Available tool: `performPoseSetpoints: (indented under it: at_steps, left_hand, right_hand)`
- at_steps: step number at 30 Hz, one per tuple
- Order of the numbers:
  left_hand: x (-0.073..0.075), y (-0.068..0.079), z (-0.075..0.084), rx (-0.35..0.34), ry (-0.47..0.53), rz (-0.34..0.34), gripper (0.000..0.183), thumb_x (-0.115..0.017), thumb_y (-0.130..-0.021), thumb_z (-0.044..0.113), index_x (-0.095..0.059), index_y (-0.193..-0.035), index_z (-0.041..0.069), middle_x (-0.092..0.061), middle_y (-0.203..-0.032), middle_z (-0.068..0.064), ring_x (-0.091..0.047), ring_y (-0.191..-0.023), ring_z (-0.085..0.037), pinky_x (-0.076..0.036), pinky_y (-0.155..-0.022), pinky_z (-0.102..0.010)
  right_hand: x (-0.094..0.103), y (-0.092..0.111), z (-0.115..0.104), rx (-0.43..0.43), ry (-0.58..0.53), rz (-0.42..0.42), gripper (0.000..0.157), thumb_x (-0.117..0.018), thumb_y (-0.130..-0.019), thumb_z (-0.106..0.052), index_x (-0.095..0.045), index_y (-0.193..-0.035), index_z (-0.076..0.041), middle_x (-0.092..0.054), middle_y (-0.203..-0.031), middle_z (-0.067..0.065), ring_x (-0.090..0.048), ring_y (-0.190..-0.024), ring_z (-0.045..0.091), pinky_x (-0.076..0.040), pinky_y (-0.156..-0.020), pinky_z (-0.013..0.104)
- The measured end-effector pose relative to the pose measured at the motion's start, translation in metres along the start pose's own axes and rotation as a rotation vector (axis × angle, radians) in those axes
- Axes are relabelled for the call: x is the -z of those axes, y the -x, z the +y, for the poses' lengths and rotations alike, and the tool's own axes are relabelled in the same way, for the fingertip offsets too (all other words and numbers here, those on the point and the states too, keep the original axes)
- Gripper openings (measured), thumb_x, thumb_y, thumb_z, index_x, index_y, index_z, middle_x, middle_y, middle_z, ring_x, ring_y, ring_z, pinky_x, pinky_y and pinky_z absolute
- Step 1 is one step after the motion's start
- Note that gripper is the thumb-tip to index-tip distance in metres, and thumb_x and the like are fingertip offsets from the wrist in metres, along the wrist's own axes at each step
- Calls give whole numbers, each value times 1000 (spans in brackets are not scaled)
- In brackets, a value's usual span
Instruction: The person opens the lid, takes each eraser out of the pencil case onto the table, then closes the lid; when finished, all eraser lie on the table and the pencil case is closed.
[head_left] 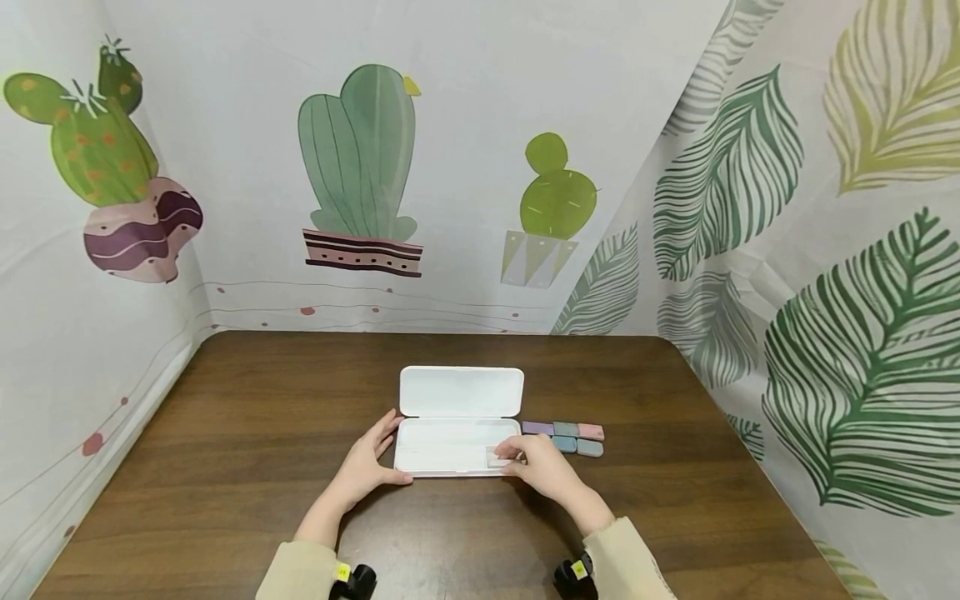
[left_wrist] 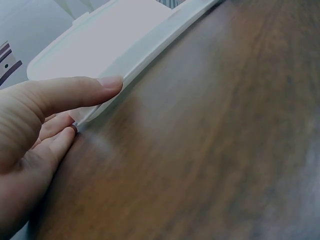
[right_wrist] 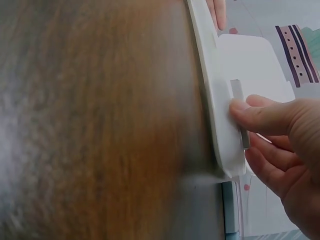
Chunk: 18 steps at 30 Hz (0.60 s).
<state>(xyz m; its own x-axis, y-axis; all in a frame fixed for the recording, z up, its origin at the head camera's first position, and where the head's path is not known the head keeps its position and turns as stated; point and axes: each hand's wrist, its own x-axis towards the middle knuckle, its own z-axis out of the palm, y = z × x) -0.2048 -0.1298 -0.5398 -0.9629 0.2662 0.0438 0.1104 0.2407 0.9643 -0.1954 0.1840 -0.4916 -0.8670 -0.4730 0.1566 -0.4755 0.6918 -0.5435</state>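
An open white pencil case [head_left: 450, 446] lies on the table, its lid [head_left: 461, 392] folded back behind it. My left hand [head_left: 363, 467] holds the case's left end, with the thumb [left_wrist: 95, 92] along the front edge and the fingers by the left side. My right hand [head_left: 543, 468] pinches a small, flat light-grey block [right_wrist: 237, 90] between thumb and fingers, inside the right end of the case. Part of that block is hidden by the fingers, and its kind cannot be told. In the head view, a pale piece [head_left: 492, 457] shows at the right fingertips.
Right of the case, several small blocks lie in two rows: purple [head_left: 537, 427], grey [head_left: 566, 429] and pink [head_left: 591, 432] behind, blue [head_left: 564, 444] and grey-blue [head_left: 589, 448] in front. The brown wooden table [head_left: 262, 417] meets a patterned cloth wall [head_left: 465, 308] at the back.
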Motion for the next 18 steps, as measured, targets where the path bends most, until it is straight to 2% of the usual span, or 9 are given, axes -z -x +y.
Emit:
performPoseSetpoints:
  at_steps: [6, 10, 18]
  left_hand:
    - [0, 0, 1, -2, -6, 1, 116, -90, -61, -1, -19, -153, -6, -34, -153, -27, -35, -142, -38, -35, -117, -40]
    - [0, 0, 1, -1, -9, 4, 115, -90, -61, -2, -20, -153, -6, -35, -153, -27, -35, -142, -38, -35, -117, -40]
    - [-1, 0, 1, -1, -3, 8, 115, -89, -61, -4, -20, -152, -6, -35, -153, -27, -35, -143, -37, -35, -117, -40]
  right_hand:
    - [6, 5, 6, 33, -20, 92, 14, -75, -82, -3, -74, -95, -9, -74, -86, 0, -65, -77, 8, -57, -66, 21]
    - [12, 8, 12, 31, -59, 151, 16, -75, -81, -2, -73, -96, -6, -74, -87, 2, -66, -76, 10, -59, -67, 22]
    - [24, 13, 22, -20, -98, 165, 19, -75, -82, -5, -71, -100, -5, -74, -92, 4, -66, -80, 13, -60, -72, 25]
